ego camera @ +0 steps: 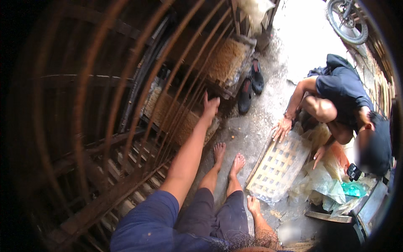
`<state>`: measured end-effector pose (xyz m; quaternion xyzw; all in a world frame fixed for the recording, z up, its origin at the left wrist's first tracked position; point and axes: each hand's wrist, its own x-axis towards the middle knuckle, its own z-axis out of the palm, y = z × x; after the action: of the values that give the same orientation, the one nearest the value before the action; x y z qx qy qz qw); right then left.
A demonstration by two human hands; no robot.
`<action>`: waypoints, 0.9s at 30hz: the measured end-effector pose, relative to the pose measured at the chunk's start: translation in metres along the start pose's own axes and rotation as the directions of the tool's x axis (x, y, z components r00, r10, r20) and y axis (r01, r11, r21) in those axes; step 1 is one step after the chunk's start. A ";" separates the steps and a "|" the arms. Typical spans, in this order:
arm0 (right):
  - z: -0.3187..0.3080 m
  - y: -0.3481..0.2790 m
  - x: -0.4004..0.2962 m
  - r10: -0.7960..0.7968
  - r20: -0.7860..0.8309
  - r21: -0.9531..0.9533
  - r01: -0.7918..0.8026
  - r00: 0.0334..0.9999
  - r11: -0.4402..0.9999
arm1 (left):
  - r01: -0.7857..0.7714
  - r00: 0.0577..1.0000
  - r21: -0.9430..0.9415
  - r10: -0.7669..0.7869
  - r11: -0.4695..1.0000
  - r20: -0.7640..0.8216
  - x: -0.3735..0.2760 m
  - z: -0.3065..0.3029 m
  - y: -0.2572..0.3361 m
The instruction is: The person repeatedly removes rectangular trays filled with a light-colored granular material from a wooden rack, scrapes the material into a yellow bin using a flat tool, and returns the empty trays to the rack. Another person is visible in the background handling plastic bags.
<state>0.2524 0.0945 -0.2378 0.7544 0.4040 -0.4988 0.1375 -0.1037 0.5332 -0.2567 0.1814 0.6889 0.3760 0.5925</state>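
Note:
My left hand (pixel 211 107) reaches out beside a slatted wooden cage (pixel 176 78), one finger stretched forward and nothing visible in it. It hovers near the bars, in front of a wooden tray of sawdust-like litter (pixel 179 123). Low on my other side, my right hand (pixel 253 205) is at the near end of a woven bamboo crate (pixel 277 167) partly wrapped in clear plastic. Its fingers are mostly hidden, so whether it grips the crate is unclear. A crouching co-worker (pixel 343 85) rests one hand (pixel 282 127) on the crate's far end.
Black slip-on shoes (pixel 245 96) stand by a second litter tray (pixel 228 63). Crumpled plastic bags (pixel 327 182) lie around the co-worker's other hand (pixel 319 155). A wooden board (pixel 329 217) lies on the concrete floor (pixel 239 126). A motorbike wheel (pixel 348 22) is at the far right.

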 end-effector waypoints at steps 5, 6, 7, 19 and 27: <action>-0.026 -0.021 0.015 0.075 -0.001 0.090 -0.075 0.997 0.993 | -0.154 0.987 0.376 0.125 0.914 0.100 -0.137 -0.052 -0.132; -0.030 -0.025 0.023 -0.002 -0.040 0.057 0.005 0.999 0.998 | -0.161 0.987 0.389 0.139 0.907 0.084 -0.179 -0.067 -0.164; -0.037 -0.022 0.020 -0.076 -0.066 0.016 0.077 0.995 0.997 | -0.050 0.998 0.526 0.018 0.849 0.067 -0.219 -0.086 -0.201; -0.247 -0.117 0.216 -0.205 0.013 0.106 0.202 0.979 0.974 | 0.298 0.917 0.292 -0.187 0.909 -0.353 -0.365 -0.087 -0.300; -0.227 -0.200 0.243 -0.563 0.273 -0.023 0.590 0.780 0.807 | 0.346 0.792 0.071 -0.250 0.936 -0.557 -0.394 -0.032 -0.387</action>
<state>0.2917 0.4749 -0.3028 0.5160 0.6205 -0.5865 0.0690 0.0328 -0.0027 -0.2722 0.0065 0.8768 0.2533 0.4088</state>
